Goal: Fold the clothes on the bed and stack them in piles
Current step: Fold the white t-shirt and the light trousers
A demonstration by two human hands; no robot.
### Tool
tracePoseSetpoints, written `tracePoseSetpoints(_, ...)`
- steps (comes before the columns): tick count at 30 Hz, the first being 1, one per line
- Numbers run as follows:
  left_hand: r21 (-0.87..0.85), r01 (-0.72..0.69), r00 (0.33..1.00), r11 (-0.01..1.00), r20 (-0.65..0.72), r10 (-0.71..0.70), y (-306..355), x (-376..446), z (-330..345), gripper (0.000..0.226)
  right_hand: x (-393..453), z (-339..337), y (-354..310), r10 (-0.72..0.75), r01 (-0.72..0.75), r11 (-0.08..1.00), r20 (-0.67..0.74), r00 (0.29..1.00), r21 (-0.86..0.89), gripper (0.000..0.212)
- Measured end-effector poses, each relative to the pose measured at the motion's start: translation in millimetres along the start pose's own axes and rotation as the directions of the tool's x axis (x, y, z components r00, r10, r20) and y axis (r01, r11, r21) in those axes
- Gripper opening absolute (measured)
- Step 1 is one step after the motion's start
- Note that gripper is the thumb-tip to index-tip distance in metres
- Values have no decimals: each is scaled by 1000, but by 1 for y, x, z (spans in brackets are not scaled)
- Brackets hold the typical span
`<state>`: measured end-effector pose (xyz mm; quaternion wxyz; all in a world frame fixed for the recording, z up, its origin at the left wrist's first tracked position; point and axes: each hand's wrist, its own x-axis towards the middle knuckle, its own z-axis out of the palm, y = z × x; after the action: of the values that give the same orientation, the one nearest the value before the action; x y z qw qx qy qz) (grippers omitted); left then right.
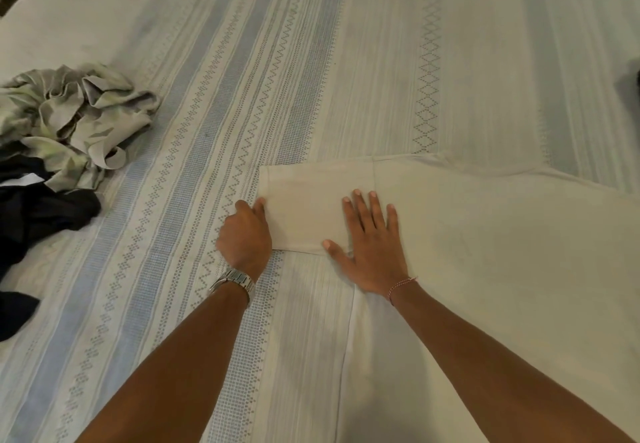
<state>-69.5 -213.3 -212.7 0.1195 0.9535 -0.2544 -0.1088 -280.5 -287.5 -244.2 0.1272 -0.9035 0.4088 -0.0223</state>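
Note:
A cream T-shirt (485,242) lies spread flat on the bed, filling the lower right. Its sleeve (304,207) points left toward the middle of the bed. My left hand (244,235), with a metal watch on the wrist, is curled at the sleeve's cuff, thumb on the cloth and fingers tucked at its edge. My right hand (370,248) lies flat and spread on the shirt beside the sleeve seam, pressing it down.
The bed cover (242,79) is pale with blue stripes and woven zigzag bands. A crumpled grey-green garment (76,117) and a dark garment (41,214) lie heaped at the left edge. Something dark (633,79) shows at the right border.

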Motion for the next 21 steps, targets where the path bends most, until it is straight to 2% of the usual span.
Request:
tracePoseSetpoints(4, 1, -29, 1000, 1000, 8, 29, 0, -4, -1, 52, 3, -6, -7, 37, -36, 999, 61, 997, -14, 118)
tracePoseSetpoints(10, -201, -100, 995, 974, -41, 94, -12, -20, -4, 37, 4, -10, 0, -17, 10, 998, 104, 994, 60, 121)
tracePoseSetpoints(14, -152, -133, 988, 979, -101, 119, -15, -44, -6, 39, -20, -12, 3, -71, 41, 937, 73, 995, 346, 102)
tracePoseSetpoints(17, -152, -163, 985, 975, -89, 151, -25, -76, -7, 30, -52, -20, -2, -59, -37, 839, 158, 986, 543, 84)
tracePoseSetpoints(19, -114, -220, 975, 969, 7, 222, -35, -104, -9, 31, -72, -21, -1, -122, 45, 844, 110, 986, 534, 67)
tracePoseSetpoints(21, -34, -322, 939, 946, 116, 324, -44, -137, -11, 36, -89, -17, 4, -296, 269, 878, 8, 955, 395, 47)
